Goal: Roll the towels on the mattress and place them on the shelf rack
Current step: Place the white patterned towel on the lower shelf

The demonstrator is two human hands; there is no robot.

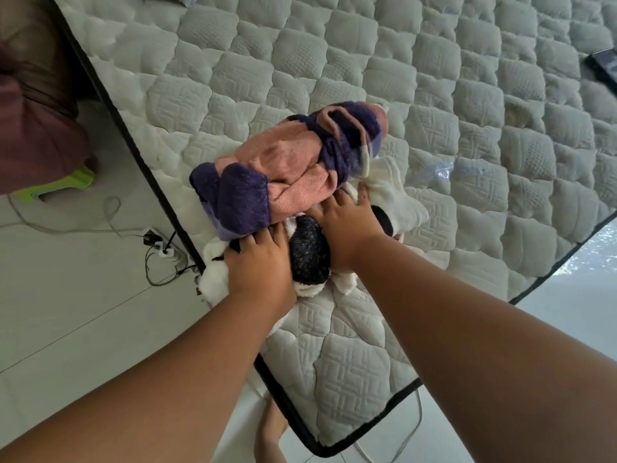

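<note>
Pink and purple towel (287, 168), loosely rolled, lies on the mattress (367, 45) near its corner. Its long axis runs from 8 o'clock to 2 o'clock. The thick purple end points to 8 o'clock. The other end, wrapped in a purple band, points to 2 o'clock. It rests on top of a white and black towel (397, 198), which is bunched beneath it along much the same line and sticks out at both ends.

Your left hand (263, 262) lies palm down on the white and black towel at 6 o'clock from the roll. Its fingers are stretched out, with the tips against the purple end. Your right hand (347, 218) presses flat just beside it at 3 o'clock, fingers spread and touching the pink edge, thumb on the white cloth. Neither hand is curled round anything. A dark fuzzy patch of the lower towel shows between your wrists.

On the floor (83, 329), at 9 o'clock from your left hand, sits a power strip (167, 252) with cables. Your foot (272, 426) shows at 6 o'clock.
</note>
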